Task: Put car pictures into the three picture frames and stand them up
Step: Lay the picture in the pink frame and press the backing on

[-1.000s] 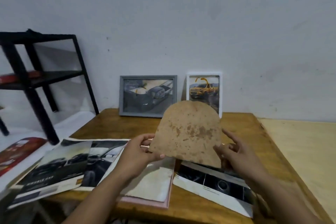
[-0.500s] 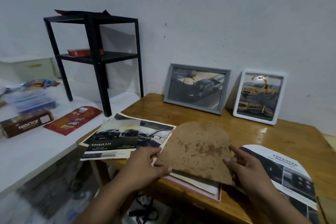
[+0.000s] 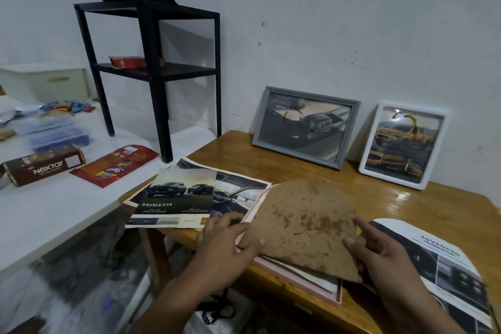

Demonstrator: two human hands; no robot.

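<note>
In the head view you had three picture frames in sight. Two stood leaning against the wall at the back of the desk [image 3: 447, 206]: the grey frame [image 3: 306, 127] at centre right, holding a picture of a grey car, and the white frame [image 3: 404, 145] at the right, holding a picture of a yellow car. The third, the pink frame [image 3: 303, 276], lay flat at the desk's near edge in the lower centre, with a white sheet inside it. One brown backing board [image 3: 301, 225], stained and round-topped, lay tilted over that frame. Three loose car prints were on the desk: the "Double Cab" print [image 3: 176, 195] at centre left, a larger interior print [image 3: 238, 188] beneath it, and the "Advanced" print [image 3: 444, 266] at the lower right.

Compared with half a second earlier, the board sat lower and flatter over the pink frame, and a second earlier you had held it upright in front of the white frame.

Your left hand [image 3: 225, 249] pinched the board's left edge, thumb on top and the other fingers curled beneath. Your right hand [image 3: 379, 252] gripped its right edge, thumb pressed on the face, index finger extended along the side. The two hands were apart, one at each side of the board.
</note>
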